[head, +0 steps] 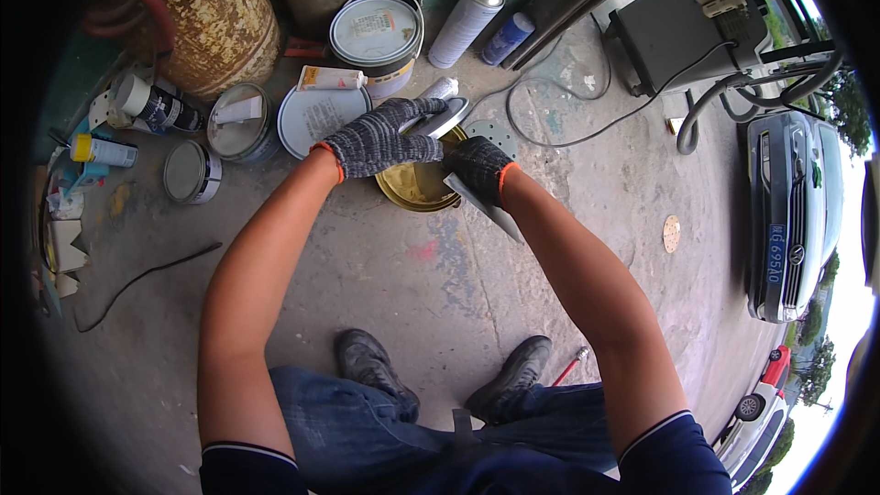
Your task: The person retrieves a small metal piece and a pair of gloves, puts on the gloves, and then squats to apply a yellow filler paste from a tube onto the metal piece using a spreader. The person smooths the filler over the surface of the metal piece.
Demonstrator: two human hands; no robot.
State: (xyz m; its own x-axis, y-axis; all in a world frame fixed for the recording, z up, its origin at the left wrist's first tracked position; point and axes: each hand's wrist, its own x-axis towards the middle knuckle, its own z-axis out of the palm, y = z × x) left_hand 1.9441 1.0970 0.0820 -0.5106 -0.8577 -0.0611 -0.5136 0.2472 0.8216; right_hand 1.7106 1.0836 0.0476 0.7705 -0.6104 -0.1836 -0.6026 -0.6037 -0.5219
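Observation:
My left hand [385, 137], in a grey knit glove with an orange cuff, grips a pale round-edged piece [445, 120] that looks like a can lid, tilted over an open can [399, 201]. Yellowish paste shows inside this gold-coloured can. My right hand [478, 163], in a matching dark glove, is closed at the can's right rim. Out of its underside sticks a flat grey blade or plate [488, 210], perhaps a putty scraper; its other end is hidden. Behind the left hand lies a closed round lid or can [320, 117] with a tube [333, 78] on top.
A lidded pail [375, 31], spray cans [467, 24] and smaller tins [192, 175] stand around the far side. A rusty cylinder [220, 27] rises at the back left. A cable [550, 144] runs to a dark machine [687, 27]. Parked cars [790, 220] line the right.

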